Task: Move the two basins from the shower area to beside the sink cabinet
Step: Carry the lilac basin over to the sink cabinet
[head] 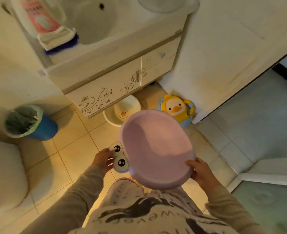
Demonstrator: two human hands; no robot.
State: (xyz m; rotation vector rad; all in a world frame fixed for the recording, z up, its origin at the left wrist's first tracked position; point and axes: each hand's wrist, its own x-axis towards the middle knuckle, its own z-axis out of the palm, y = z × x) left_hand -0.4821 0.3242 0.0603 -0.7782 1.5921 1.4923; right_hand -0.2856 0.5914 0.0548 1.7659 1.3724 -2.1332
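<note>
Head view: both hands grip the pink basin (158, 149), left hand (102, 160) at its eyed handle, right hand (201, 173) on its rim. It hangs before the sink cabinet (115, 78). White basin (120, 112) sits at the cabinet's foot.

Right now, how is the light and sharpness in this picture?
Head view: warm, dim yellow light, brightest on the floor tiles near the legs; the wide lens bends the sink cabinet; the pink basin is fairly sharp, while the bottle at the top is blurred.
</note>
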